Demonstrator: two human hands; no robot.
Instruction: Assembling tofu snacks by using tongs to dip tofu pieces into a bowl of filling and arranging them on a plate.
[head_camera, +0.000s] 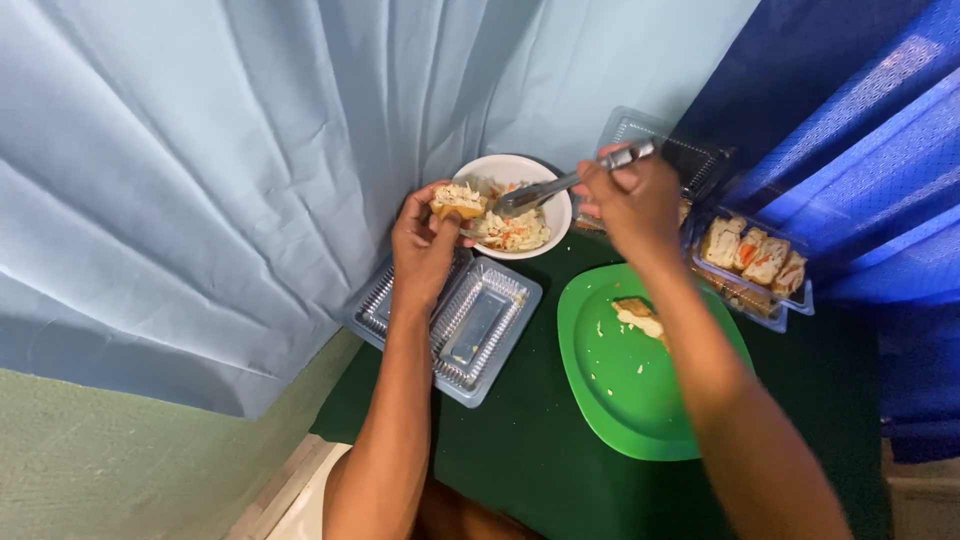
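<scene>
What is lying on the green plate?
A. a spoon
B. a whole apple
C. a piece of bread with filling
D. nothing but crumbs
C: a piece of bread with pale filling lies near the far edge of the green plate, partly behind the right arm, with a few crumbs about it.

One bowl (545, 225); one green plate (620, 390)

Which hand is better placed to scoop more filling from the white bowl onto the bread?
Right. The right hand holds the spoon, its tip already in the white bowl of filling. The left hand is occupied holding the topped bread beside the bowl.
</scene>
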